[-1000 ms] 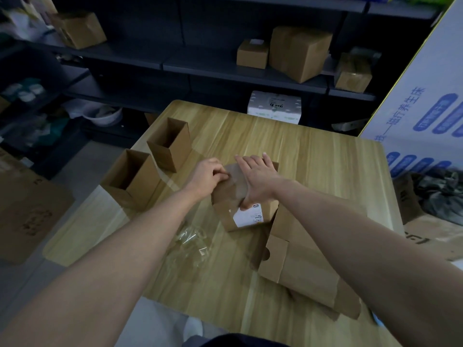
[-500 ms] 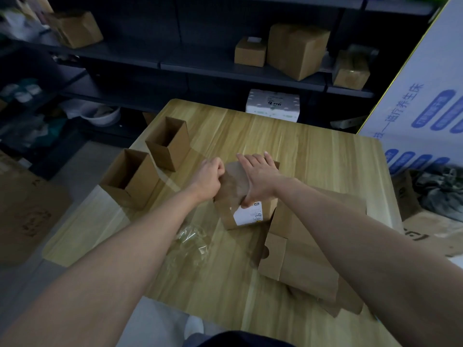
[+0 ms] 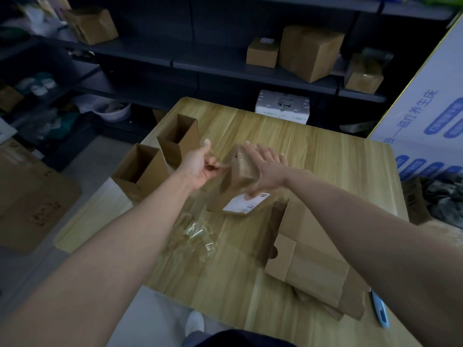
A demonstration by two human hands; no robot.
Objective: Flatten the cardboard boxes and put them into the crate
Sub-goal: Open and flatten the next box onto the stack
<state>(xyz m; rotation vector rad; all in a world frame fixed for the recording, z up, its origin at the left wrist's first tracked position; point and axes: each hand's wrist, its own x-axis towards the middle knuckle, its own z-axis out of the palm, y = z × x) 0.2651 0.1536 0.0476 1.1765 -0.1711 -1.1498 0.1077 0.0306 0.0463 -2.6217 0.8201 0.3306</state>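
A small sealed cardboard box (image 3: 239, 186) with a white label sits mid-table. My right hand (image 3: 263, 169) lies flat on its top with fingers spread. My left hand (image 3: 203, 164) is just left of the box and pinches a strip of clear tape that stretches from the box's top. Two open empty boxes (image 3: 179, 140) (image 3: 140, 169) stand at the left edge of the table. A stack of flattened boxes (image 3: 313, 261) lies at the right, under my right forearm. No crate is in view.
Crumpled clear tape (image 3: 196, 231) lies on the wooden table (image 3: 313, 156) near the front. A blue utility knife (image 3: 379, 309) rests at the right front edge. Shelves behind hold several boxes (image 3: 310, 51). Flat cardboard (image 3: 32, 204) lies on the floor at left.
My left hand has pulled away to the left and up from the box's top, drawing the tape strip with it. The right hand's fingers have spread out on the box.
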